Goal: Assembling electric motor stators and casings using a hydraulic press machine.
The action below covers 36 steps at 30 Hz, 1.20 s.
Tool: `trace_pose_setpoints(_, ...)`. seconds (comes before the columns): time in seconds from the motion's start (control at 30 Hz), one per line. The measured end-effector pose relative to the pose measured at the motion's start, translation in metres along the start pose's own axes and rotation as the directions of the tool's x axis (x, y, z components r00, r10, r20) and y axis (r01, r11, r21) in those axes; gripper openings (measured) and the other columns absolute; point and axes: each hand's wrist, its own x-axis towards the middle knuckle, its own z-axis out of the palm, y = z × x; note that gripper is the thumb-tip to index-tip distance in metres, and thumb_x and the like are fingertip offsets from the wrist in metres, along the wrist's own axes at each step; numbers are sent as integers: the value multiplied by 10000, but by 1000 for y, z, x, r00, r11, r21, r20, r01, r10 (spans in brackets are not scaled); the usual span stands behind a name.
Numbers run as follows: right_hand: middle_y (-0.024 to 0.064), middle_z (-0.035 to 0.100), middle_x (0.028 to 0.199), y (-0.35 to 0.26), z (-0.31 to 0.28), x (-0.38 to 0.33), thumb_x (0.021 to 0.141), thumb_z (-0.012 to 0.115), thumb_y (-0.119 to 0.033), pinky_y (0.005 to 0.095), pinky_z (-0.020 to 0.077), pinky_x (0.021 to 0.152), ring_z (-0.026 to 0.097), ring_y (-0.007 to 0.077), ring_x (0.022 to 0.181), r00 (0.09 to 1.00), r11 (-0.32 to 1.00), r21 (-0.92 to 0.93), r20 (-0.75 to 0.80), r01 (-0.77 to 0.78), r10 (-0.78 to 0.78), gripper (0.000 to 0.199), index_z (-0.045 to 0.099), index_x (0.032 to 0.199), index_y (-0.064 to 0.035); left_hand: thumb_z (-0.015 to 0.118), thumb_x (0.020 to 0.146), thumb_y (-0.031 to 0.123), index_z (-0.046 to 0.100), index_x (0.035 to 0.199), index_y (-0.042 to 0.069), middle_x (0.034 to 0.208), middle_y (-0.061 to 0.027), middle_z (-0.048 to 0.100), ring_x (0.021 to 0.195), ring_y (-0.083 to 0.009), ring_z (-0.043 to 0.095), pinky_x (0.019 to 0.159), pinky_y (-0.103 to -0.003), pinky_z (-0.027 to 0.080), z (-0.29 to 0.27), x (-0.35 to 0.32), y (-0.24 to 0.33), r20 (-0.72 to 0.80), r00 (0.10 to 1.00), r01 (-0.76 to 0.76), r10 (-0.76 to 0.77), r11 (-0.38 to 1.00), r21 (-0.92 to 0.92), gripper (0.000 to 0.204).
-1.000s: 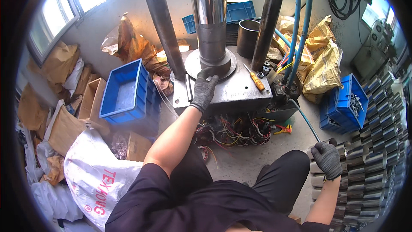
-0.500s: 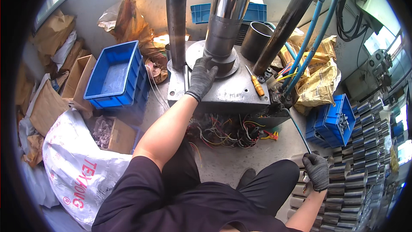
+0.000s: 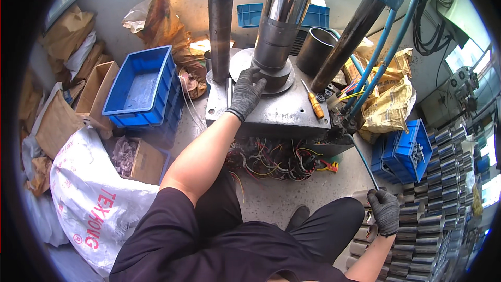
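Note:
My left hand (image 3: 247, 94), in a dark grey glove, rests against the near left side of a thick round metal block (image 3: 275, 79). Its thumb and fingers are spread and touch the block's side. On top of the block stands a shiny metal cylinder (image 3: 282, 21), upright between two dark posts of a press. My right hand (image 3: 384, 211), gloved alike, is closed around the end of a thin metal lever (image 3: 364, 161) that slopes down from the press's right side. A screwdriver with a yellow handle (image 3: 316, 105) lies on the press's metal base (image 3: 271, 117), to the right of the block.
A dark open tube (image 3: 317, 48) stands behind the right post (image 3: 352, 34). Loose wires (image 3: 276, 161) spread below the base. Blue crates (image 3: 138, 91) are stacked at left, beside a white sack (image 3: 96, 193). Rows of shiny metal cylinders (image 3: 412, 211) lie at right, near blue bins (image 3: 407, 149).
The whole view has shifted slightly. My left hand stays against the round block, and my right hand keeps its hold on the lever.

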Motion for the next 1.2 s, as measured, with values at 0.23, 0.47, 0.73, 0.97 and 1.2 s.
trace_pose_setpoints(0.23,180,688,735,-2,-3,0,942,757,-205,388,498,708,644,252,677,998,998,-11,-18,57,-57,242,748,915,35,700,1013,118,579,1425,27,1166,-111,713,1047,-176,672,955,-327,546,1,1,2,9,1000,27,-26,998,-50,439)
trace_pose_setpoints(0.47,139,683,712,10,-6,-3,926,733,-143,367,499,667,634,199,664,996,994,78,53,70,-74,208,735,898,62,738,995,97,586,1399,-6,1292,-132,697,1162,-165,662,1040,-308,521,-45,-62,150,-112,956,-284,272,756,-589,444)
trace_pose_setpoints(0.73,125,761,827,3,-18,21,908,740,-117,341,557,737,680,190,725,979,907,421,195,-34,-54,215,767,1056,37,779,977,368,279,1651,43,1677,-282,312,1489,-527,410,1161,-559,500,-182,-88,373,-241,355,-928,903,308,-210,900)
trace_pose_setpoints(0.97,83,738,888,1,-97,94,951,729,-94,312,546,779,653,142,781,956,906,407,-295,114,12,264,733,1185,28,774,981,367,275,1653,44,1682,-280,302,1495,-521,404,1165,-554,496,-96,-82,371,-275,395,-873,877,264,-410,897)
trace_pose_setpoints(1.2,193,755,947,-70,-115,224,958,740,-218,417,575,804,727,326,858,635,960,-12,-748,281,-195,236,762,1029,6,767,986,366,271,1656,46,1688,-279,290,1502,-515,396,1171,-548,491,-227,-23,392,-371,61,-990,927,8,-143,893)
